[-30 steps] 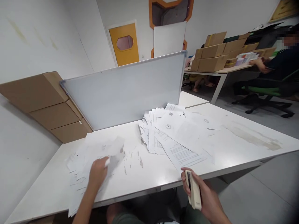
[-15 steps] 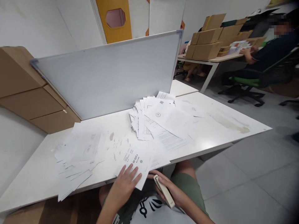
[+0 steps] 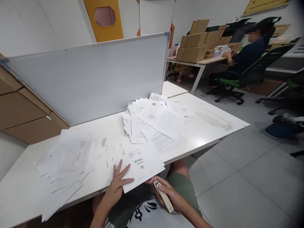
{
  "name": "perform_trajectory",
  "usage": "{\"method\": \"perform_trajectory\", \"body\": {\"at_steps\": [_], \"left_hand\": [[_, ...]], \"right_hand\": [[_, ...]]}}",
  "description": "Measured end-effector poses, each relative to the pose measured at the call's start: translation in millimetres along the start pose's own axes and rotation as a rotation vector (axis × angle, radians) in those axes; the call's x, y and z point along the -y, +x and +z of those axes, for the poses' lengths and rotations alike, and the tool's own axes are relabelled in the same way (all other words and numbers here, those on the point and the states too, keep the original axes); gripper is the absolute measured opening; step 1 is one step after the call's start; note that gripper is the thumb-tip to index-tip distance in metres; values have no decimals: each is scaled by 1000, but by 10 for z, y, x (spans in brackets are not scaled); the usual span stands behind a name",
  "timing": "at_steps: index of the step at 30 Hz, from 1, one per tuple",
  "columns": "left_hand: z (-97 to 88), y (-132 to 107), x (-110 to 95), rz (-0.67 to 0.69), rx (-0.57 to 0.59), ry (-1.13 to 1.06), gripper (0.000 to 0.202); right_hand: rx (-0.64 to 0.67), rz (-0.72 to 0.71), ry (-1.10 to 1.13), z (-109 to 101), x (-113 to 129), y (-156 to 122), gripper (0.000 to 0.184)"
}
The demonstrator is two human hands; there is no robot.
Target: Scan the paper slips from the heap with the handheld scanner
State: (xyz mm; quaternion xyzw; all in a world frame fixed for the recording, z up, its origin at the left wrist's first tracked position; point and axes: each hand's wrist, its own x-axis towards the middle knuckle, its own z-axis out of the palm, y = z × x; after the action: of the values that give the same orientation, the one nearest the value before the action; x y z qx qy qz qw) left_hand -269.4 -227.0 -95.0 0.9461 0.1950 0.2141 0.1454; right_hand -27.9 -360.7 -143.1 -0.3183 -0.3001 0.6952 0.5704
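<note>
My left hand [image 3: 118,182] lies with its fingers spread on the left part of a printed white sheet [image 3: 142,172] that reads 220.00. That sheet juts over the table's front edge, close to my body. In my right hand [image 3: 169,190] is a cream stapler [image 3: 164,197], held above my lap just below the sheet's right side. Some of the right fingers are hidden behind the stapler and under the paper's edge. Beyond the sheet spreads a messy pile of papers [image 3: 161,118]. To the left, another stack of papers [image 3: 71,158] lies fanned out, its lower corners over the edge.
A whiteboard [image 3: 95,76] stands across the back of the white table [image 3: 201,139]. Cardboard boxes [image 3: 28,110] are stacked at the left. At the right back, a person [image 3: 249,53] sits on a green chair [image 3: 228,83] beside a desk with boxes [image 3: 193,42].
The view has turned to the right. My left hand has shifted towards the sheet's left edge with fingers spread wider, and the sheet lies more squarely. The stapler stays in my right hand.
</note>
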Motion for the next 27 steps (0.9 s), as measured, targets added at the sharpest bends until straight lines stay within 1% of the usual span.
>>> {"method": "perform_trajectory", "body": {"at_steps": [2, 4, 7, 9, 10, 11, 12, 14, 15, 16, 17, 18, 19, 20, 21, 22, 23, 25, 27], "left_hand": [[110, 102, 47, -8, 42, 17, 65], [171, 174, 66, -24, 77, 43, 67], [166, 199, 96, -54, 92, 46, 63], [118, 154, 116, -91, 54, 38, 56], [94, 109, 115, -117, 3, 31, 51], [79, 48, 103, -155, -72, 21, 47], [81, -29, 73, -205, -173, 7, 42], [157, -216, -40, -355, -426, -38, 29], [233, -311, -121, -466, -555, -79, 25], [331, -392, -214, -595, -667, -144, 24], [440, -449, -313, -757, -735, -248, 30], [548, -471, -414, -932, -767, -414, 39], [641, -455, -512, -1100, -780, -624, 49], [707, -402, -602, -1234, -793, -840, 59], [740, -319, -677, -1332, -809, -1021, 66], [738, -220, -735, -1393, -827, -1138, 67], [707, -116, -770, -1423, -825, -1195, 64], [592, 57, -774, -1367, -783, -1209, 62], [473, 140, -712, -1288, -722, -1141, 65]], "right_hand": [[-38, -10, -27, -29, 0, -7, 43], [-85, -44, -25, -56, -19, -12, 53], [-146, -65, -27, -95, -43, 2, 70], [-179, -40, -76, -115, -36, 28, 76], [-190, -17, -110, -120, -25, 43, 77], [-195, 8, -142, -121, -10, 57, 78], [-194, 29, -167, -115, 8, 68, 78], [-181, 39, -184, -87, 44, 75, 73], [-173, 29, -169, -66, 60, 71, 70], [-166, 17, -144, -45, 74, 64, 66], [-160, 8, -115, -27, 85, 55, 63], [-150, 9, -89, -15, 95, 45, 61], [-136, 16, -72, -9, 106, 37, 59], [-112, 27, -69, -9, 119, 33, 58], [-77, 45, -82, -13, 135, 33, 58], [-35, 72, -107, -17, 154, 39, 57], [5, 102, -137, -18, 175, 52, 56], [75, 153, -204, 6, 212, 90, 53], [118, 157, -214, 66, 225, 133, 52]]}}
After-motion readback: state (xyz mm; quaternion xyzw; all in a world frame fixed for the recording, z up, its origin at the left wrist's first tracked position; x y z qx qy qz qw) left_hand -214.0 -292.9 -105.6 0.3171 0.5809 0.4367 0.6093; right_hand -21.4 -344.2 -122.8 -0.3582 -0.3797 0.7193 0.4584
